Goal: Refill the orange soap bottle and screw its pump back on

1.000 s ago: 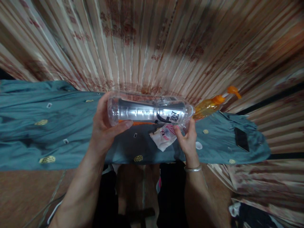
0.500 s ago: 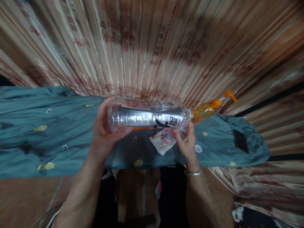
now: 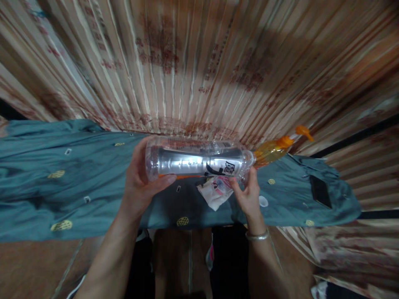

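A large clear plastic bottle [image 3: 199, 160] with a silvery label and dark characters lies sideways between my hands. My left hand [image 3: 140, 178] is wrapped round its base end, the thumb along the lower side. The fingers of my right hand [image 3: 247, 191] grip it close to the neck. Just past the neck is a smaller pump bottle [image 3: 271, 153] of yellow-orange liquid with an orange pump head, tilted to the right. A crumpled white and pink packet [image 3: 216, 193] sits below the big bottle, beside my right thumb.
A green patterned cloth [image 3: 102, 187] covers the long, narrow surface. On its right part are a small white cap [image 3: 263, 201] and a black phone [image 3: 320, 191]. A pleated curtain [image 3: 193, 74] hangs behind it. My legs are below the front edge.
The whole view has shifted slightly, so everything appears a little lower and further right. Both hands keep the same hold on the big bottle.
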Available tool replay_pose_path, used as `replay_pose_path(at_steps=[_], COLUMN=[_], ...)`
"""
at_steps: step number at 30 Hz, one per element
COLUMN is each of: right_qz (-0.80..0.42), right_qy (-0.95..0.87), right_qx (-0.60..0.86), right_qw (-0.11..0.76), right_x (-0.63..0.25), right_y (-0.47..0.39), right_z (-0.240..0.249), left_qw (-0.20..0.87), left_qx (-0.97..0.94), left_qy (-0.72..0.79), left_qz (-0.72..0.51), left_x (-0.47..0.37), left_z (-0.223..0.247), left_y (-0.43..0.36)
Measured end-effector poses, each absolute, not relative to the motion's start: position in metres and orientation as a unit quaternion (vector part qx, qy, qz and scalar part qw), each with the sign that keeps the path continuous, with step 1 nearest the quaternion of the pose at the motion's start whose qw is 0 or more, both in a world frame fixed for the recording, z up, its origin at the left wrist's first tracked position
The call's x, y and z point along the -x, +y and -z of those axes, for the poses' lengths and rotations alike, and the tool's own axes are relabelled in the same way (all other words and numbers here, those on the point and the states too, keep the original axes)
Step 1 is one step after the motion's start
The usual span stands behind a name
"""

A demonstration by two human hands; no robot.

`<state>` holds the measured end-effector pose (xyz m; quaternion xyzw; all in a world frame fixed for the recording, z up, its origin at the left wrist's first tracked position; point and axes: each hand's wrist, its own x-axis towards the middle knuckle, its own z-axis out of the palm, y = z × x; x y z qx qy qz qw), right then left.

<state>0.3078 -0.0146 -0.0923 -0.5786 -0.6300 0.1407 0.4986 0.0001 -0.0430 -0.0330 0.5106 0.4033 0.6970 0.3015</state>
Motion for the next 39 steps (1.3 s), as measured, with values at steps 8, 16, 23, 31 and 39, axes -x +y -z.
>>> replay_pose_path(at_steps=[8,16,23,31,39], right_qz=[-0.146,-0.128,-0.146,-0.133,-0.148], right_qy=[-0.633,-0.633,-0.631,-0.630,-0.633], right_qx=[0.577,0.577,0.575,0.578,0.575], right_qw=[0.495,0.500,0.499,0.502,0.496], right_x=[-0.3085,-0.3081,-0.3072,-0.3059,-0.3079], right_y=[-0.0161,-0.0153,-0.0167,-0.0164,-0.0165], right_z=[0.0919,0.0931,0.0903,0.0901,0.0914], left_qw=[0.308,0.268,0.280,0.290,0.287], left_qx=[-0.490,-0.542,-0.527,-0.518,-0.515], left_qy=[0.419,0.410,0.406,0.396,0.415], left_qz=[-0.700,-0.683,-0.692,-0.701,-0.693], left_x=[-0.0034,0.0021,0.0003,0.0003,0.0003], left_z=[0.0292,0.0327,0.0323,0.0316,0.0307], left_y=[-0.0462,-0.0442,-0.0458,-0.0466,-0.0472])
